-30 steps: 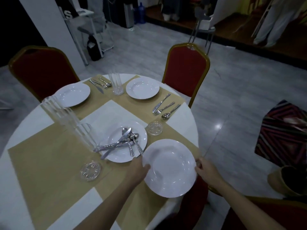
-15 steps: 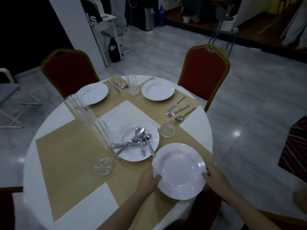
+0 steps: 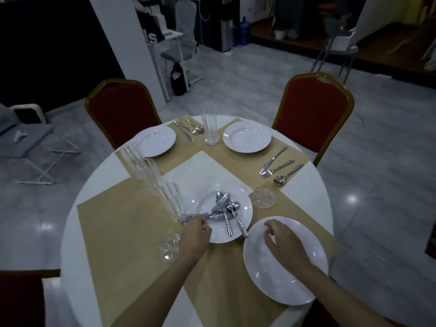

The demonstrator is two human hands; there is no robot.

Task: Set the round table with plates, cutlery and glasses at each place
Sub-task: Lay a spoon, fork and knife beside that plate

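A white plate lies at the round table's near right edge. My right hand hovers over it, fingers loosely curled, holding nothing. Beside it a second plate carries a heap of loose cutlery. My left hand rests at that plate's left rim with its fingertips at the cutlery handles; a grip is not clear. Two far plates are laid, each with a knife, fork and spoon: one far cutlery set, another on the right.
A tilted stack of clear glasses stands left of the cutlery plate. Single glasses stand at the far middle, by the right setting and near my left wrist. Two red chairs face the far side.
Both hands let go of the near plate, which now lies on the table. My left hand moved to the cutlery plate; my right hand lifted over the near plate. The view shifted.
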